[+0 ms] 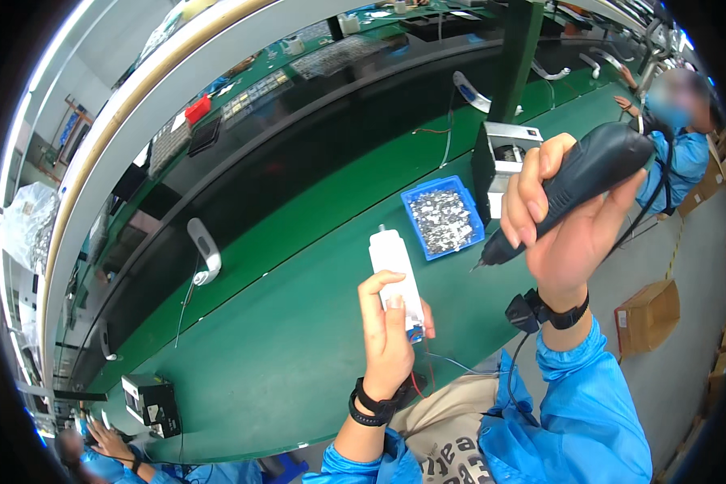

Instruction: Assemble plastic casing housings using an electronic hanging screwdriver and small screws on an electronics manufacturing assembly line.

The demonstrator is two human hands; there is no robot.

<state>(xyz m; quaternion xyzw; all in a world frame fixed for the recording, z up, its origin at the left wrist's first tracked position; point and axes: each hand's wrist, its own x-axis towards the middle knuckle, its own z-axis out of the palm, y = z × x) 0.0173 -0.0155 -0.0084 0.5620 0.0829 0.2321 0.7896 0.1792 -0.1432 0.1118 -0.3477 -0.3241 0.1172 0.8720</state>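
Observation:
In my left hand [389,331] is a white plastic housing [393,256], long and boxy, with a small metal tip at its far end. Red and blue wires [452,362] trail from its near end over the table edge. My right hand [569,222] grips a black electric screwdriver [593,173], raised above the table's right side. Its thin bit points down and left, toward a blue bin [412,199] full of small metal screws or similar parts. The bit touches nothing. Fingers of the left hand wrap round the housing, thumb on top.
Behind the bin stands a metal box-shaped machine [504,149] beside a green post [516,60]. White curved parts with wires [206,254] lie along the dark conveyor. A black-and-silver device [152,403] sits at the left. Co-workers [678,121] are at both ends; a cardboard box [648,317] is on the floor.

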